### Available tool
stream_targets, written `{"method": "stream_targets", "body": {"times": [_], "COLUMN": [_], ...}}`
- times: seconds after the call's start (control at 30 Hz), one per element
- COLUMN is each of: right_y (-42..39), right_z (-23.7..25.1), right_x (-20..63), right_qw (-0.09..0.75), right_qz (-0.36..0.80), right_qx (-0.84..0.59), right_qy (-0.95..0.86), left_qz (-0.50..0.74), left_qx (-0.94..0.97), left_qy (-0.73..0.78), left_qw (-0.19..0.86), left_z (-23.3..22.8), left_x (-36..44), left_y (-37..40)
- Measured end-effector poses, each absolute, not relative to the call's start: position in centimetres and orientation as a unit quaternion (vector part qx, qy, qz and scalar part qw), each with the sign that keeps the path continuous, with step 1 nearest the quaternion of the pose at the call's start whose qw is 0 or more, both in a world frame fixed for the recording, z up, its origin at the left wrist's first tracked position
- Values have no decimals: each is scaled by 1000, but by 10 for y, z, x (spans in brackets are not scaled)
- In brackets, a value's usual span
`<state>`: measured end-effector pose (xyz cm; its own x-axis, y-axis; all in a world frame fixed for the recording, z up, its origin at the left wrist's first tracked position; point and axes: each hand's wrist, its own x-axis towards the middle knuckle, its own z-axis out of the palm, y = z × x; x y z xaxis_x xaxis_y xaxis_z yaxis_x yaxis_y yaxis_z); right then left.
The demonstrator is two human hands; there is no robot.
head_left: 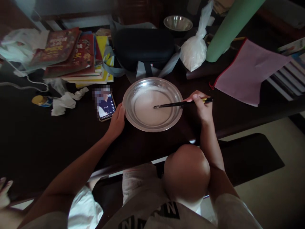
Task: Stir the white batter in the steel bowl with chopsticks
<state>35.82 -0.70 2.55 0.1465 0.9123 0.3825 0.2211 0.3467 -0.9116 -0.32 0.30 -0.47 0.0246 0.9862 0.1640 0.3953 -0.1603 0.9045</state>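
Observation:
A wide metal bowl (130, 117) rests on the dark table in front of me, with a pale, milky liquid (147, 111) in it. My left hand (118, 117) grips the bowl's left rim, fingers tucked beneath and out of sight. Black chopsticks (175, 104) are held in my right hand (202, 103) over the right side of the bowl. Their tips touch the liquid near its middle. Close to my left hand lies a phone (106, 106) with a lit screen.
Behind the bowl sits a black case (144, 46), with stacked books (69, 57) to its left. A tied bag of white powder (194, 52), a green cylinder (228, 31), a pink pouch (250, 74) and a smaller metal bowl (178, 24) stand around. Crumpled tissue (64, 103) and a small jar (41, 101) lie left.

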Motion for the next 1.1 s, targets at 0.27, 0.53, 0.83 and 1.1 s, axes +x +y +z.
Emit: {"method": "stream_targets", "body": {"times": [0.27,0.53,0.83,1.1], "right_y": [-7,-7,-7,-7], "right_z": [25,24,24,23], "right_x": [359,359,359,360], "right_qw": [569,564,561,559], "right_qz": [299,307,313,320], "right_qx": [-477,-460,-448,-449], "right_qy": [-600,-613,-622,-619], "left_qz": [422,431,428,437], "left_qx": [625,619,625,619], "left_qy": [558,555,554,554], "left_qw": [345,351,344,344], "left_z": [-2,-5,-3,-7], "left_x": [-2,-3,-2,-4], "left_y": [2,2,1,2]}}
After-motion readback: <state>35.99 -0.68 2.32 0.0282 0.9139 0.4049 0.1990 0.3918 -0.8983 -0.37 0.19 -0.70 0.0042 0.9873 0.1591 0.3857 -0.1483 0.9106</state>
